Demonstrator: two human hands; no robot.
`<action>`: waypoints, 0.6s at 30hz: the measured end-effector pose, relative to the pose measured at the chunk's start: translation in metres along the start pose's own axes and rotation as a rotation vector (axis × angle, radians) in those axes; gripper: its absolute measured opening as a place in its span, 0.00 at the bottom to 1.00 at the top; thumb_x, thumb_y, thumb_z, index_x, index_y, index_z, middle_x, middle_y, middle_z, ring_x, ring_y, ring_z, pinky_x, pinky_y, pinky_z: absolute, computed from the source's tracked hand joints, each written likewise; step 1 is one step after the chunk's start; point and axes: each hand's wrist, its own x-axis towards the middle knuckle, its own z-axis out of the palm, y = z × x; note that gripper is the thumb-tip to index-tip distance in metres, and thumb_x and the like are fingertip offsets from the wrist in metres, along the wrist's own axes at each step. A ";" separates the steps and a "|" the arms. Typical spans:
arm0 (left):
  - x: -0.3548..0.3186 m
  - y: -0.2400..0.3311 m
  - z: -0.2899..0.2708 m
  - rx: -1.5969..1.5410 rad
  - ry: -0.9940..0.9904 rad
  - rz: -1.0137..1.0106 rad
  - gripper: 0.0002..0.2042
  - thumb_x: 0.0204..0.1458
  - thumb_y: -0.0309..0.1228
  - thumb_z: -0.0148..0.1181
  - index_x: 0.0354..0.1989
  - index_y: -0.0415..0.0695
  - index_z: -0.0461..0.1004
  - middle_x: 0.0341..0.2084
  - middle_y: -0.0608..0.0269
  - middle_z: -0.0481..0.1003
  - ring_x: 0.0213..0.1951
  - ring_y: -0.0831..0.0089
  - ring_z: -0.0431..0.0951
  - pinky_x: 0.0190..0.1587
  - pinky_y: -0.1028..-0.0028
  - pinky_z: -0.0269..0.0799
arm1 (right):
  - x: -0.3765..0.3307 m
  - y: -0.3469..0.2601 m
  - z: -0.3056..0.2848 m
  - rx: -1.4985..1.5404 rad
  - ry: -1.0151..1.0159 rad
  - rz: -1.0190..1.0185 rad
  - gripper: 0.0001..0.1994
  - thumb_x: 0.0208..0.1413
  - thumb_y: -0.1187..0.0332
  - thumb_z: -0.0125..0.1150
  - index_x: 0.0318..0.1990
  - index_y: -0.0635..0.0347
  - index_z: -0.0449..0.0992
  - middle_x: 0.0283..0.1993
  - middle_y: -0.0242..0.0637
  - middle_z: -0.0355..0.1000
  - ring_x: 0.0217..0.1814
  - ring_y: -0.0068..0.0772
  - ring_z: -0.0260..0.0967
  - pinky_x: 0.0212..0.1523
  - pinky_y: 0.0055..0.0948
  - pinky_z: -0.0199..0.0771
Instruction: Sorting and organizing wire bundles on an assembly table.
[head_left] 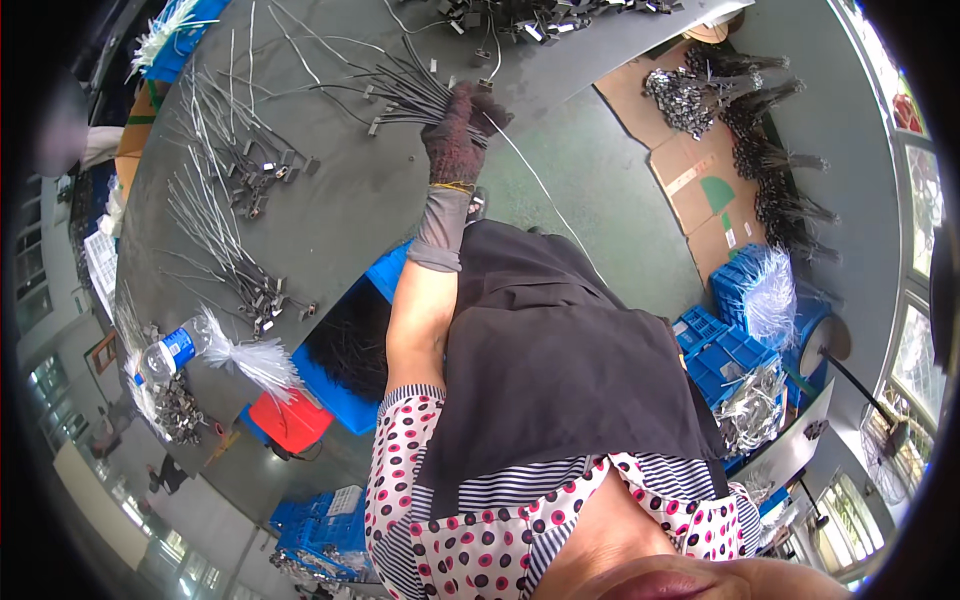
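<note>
My left hand (456, 138), in a dark reddish work glove with a grey sleeve cuff, is closed round a bundle of dark cables (405, 92). The cables fan out to the left above the grey table, several with small connectors at their ends. One thin white cable (545, 188) trails from beside this hand down to the right, over the black apron. A pile of connectors with cables (520, 18) lies on the table just beyond the hand. My right hand does not show.
Loose groups of grey cables with black connectors (262, 290) lie on the table's left side, near a plastic bottle (172, 352). Below are a blue bin (340, 395) and a red stool (288, 420). Cable bundles (690, 100) rest on cardboard at right, above blue crates (725, 350).
</note>
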 end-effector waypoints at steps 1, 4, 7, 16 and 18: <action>-0.002 0.003 -0.002 0.000 0.005 0.008 0.12 0.58 0.35 0.63 0.39 0.37 0.76 0.29 0.57 0.79 0.28 0.64 0.82 0.36 0.61 0.85 | 0.003 0.007 -0.002 -0.044 0.013 -0.015 0.16 0.56 0.61 0.61 0.35 0.70 0.80 0.32 0.49 0.79 0.32 0.27 0.72 0.36 0.34 0.73; -0.002 0.001 -0.013 0.011 0.044 0.026 0.12 0.59 0.36 0.61 0.40 0.37 0.76 0.29 0.58 0.79 0.28 0.66 0.82 0.37 0.62 0.84 | 0.018 0.006 -0.006 -0.046 -0.002 0.071 0.17 0.54 0.60 0.63 0.35 0.70 0.80 0.30 0.48 0.79 0.30 0.27 0.71 0.34 0.34 0.73; -0.008 -0.012 -0.034 0.080 0.051 -0.027 0.13 0.60 0.37 0.60 0.41 0.39 0.77 0.30 0.58 0.79 0.29 0.68 0.82 0.38 0.63 0.83 | -0.002 -0.126 -0.025 -0.002 0.093 -0.095 0.17 0.53 0.59 0.66 0.34 0.69 0.81 0.27 0.45 0.78 0.28 0.25 0.70 0.33 0.34 0.73; -0.048 -0.013 -0.044 0.269 -0.133 -0.315 0.20 0.60 0.43 0.59 0.55 0.43 0.70 0.41 0.58 0.77 0.40 0.61 0.80 0.40 0.61 0.80 | 0.141 -0.253 -0.001 0.241 -0.064 -0.100 0.18 0.53 0.57 0.65 0.23 0.66 0.75 0.17 0.36 0.70 0.16 0.24 0.65 0.20 0.28 0.65; -0.048 -0.008 -0.038 0.264 -0.176 -0.304 0.20 0.60 0.43 0.59 0.54 0.43 0.71 0.42 0.58 0.77 0.41 0.61 0.80 0.39 0.62 0.80 | 0.148 -0.308 0.002 0.321 -0.069 -0.114 0.19 0.53 0.57 0.66 0.25 0.67 0.76 0.17 0.36 0.70 0.16 0.24 0.65 0.20 0.28 0.65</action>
